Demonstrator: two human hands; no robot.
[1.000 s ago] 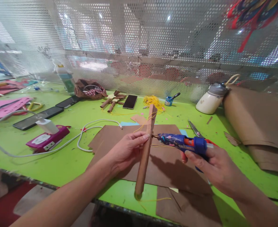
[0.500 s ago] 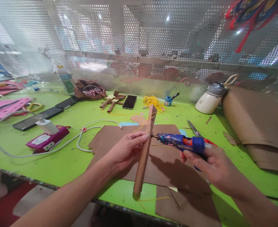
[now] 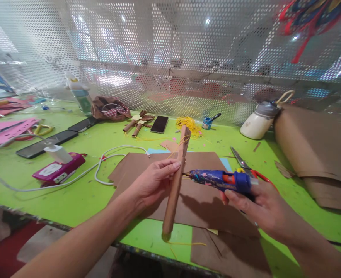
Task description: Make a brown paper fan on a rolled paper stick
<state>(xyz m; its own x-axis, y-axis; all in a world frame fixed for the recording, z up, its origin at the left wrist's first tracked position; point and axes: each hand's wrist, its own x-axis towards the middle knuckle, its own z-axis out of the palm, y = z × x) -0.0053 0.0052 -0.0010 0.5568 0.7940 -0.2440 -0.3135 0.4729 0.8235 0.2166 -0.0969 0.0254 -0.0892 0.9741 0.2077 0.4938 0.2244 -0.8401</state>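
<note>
My left hand (image 3: 154, 183) grips a long rolled brown paper tube (image 3: 174, 191), held nearly upright over the green table (image 3: 83, 197), its top end frayed with yellow threads. My right hand (image 3: 260, 206) holds a blue glue gun (image 3: 219, 179) with an orange trigger. The gun's nozzle touches the tube's right side just below my left thumb. Brown paper sheets (image 3: 199, 200) lie flat under both hands.
Red-handled scissors (image 3: 246, 168) lie right of the gun. Behind are a yellow thread pile (image 3: 188, 124), a black phone (image 3: 159, 124), small paper rolls (image 3: 137, 125) and a white jug (image 3: 259, 121). A pink device with a white cable (image 3: 57, 170) sits left; a big brown paper roll (image 3: 312, 148) right.
The glue gun's nozzle has slid a little down the tube and the gun has dropped slightly. The tube has tilted a bit more upright in my left hand.
</note>
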